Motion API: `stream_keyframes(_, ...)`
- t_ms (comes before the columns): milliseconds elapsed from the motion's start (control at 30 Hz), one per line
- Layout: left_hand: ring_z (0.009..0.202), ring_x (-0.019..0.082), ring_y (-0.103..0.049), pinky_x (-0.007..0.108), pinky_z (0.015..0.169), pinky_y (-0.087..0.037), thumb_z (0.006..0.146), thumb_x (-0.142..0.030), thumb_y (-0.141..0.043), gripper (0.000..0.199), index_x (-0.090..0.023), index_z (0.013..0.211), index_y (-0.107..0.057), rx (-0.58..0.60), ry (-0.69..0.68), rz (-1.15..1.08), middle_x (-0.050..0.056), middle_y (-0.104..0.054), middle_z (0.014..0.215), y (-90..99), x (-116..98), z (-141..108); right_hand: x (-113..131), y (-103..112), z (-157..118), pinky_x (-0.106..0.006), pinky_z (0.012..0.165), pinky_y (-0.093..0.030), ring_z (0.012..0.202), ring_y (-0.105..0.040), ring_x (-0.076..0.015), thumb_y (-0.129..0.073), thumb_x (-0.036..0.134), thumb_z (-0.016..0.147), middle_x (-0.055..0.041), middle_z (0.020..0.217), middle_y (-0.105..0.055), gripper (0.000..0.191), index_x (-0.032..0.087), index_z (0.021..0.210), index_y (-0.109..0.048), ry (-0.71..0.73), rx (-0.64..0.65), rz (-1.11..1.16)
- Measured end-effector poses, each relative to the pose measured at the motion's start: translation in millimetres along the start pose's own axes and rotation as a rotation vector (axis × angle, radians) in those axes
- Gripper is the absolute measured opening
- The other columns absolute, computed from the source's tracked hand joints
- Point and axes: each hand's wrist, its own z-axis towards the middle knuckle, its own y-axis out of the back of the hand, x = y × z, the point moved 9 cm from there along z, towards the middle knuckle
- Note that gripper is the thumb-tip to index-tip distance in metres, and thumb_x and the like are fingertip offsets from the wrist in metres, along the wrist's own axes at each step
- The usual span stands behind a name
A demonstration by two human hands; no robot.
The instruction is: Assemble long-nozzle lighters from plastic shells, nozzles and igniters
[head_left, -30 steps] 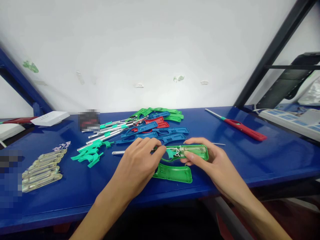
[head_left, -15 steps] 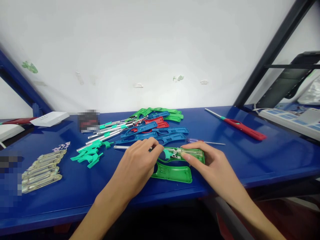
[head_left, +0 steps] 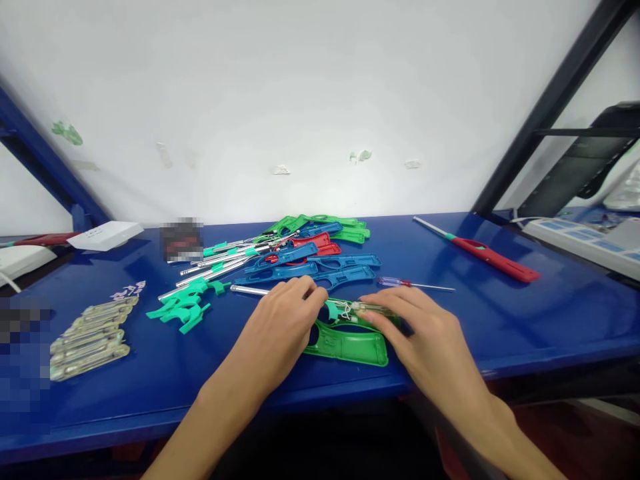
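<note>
My left hand [head_left: 285,313] is closed around the middle of a green utility lighter [head_left: 367,325], opened to show its inside. The lighter's metal barrel [head_left: 247,290] sticks out to the left of that hand. Just right of the fingers show a teal trigger [head_left: 331,311] and white wires. At the handle end, my right hand [head_left: 425,327] pinches a clear fuel tank [head_left: 373,308] between thumb and fingers, partly covering it. In front of them a loose green handle half [head_left: 357,348] lies with its hollow side up.
Behind my hands are blue handle halves [head_left: 345,275], red and green ones, and metal barrels [head_left: 200,272]. Teal triggers [head_left: 187,310] and clear tanks [head_left: 90,340] lie left. A screwdriver [head_left: 415,285] and a red lighter [head_left: 495,259] lie right, on the blue table [head_left: 500,320].
My right hand has shifted its grip on the clear tank; its fingers now cover more of the tank and handle end. My left hand keeps its hold. The view has shifted slightly.
</note>
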Motion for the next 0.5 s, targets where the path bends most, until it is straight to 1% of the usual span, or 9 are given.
stream_keyframes(200, 0.087, 0.023, -0.065, 0.035, 0.074, -0.053, 0.099, 0.003, -0.046, 0.027, -0.018, 0.102, -0.063, 0.020, 0.023, -0.015, 0.006, -0.067, 0.102, -1.5, 2.5, -0.2, 5.3, -1.6, 1.0, -0.042, 0.089, -0.058, 0.098, -0.074, -0.0268, -0.068, 0.038, 0.104, -0.0039, 0.106, -0.080, 0.015, 0.030, 0.108, -0.079, 0.062, 0.017, -0.047)
stream_keyframes(367, 0.086, 0.022, -0.066, 0.034, 0.074, -0.053, 0.099, 0.004, -0.046, 0.028, -0.018, 0.103, -0.063, 0.047, 0.033, -0.042, 0.006, -0.067, 0.102, -4.6, 3.3, -0.1, 6.1, -4.0, -1.5, -0.039, 0.085, -0.058, 0.097, -0.075, -0.0252, -0.065, 0.036, 0.106, -0.0038, 0.107, -0.079, 0.014, 0.028, 0.107, -0.077, 0.074, 0.043, -0.086)
stream_keyframes(500, 0.091, 0.023, -0.067, 0.033, 0.075, -0.052, 0.099, 0.005, -0.046, 0.030, -0.019, 0.106, -0.062, 0.069, 0.044, -0.069, 0.006, -0.067, 0.105, -7.8, 4.4, -0.7, 7.5, -6.7, -2.5, -0.036, 0.086, -0.058, 0.098, -0.075, -0.0226, -0.062, 0.035, 0.108, -0.0025, 0.108, -0.079, 0.015, 0.027, 0.109, -0.076, 0.088, 0.062, -0.115)
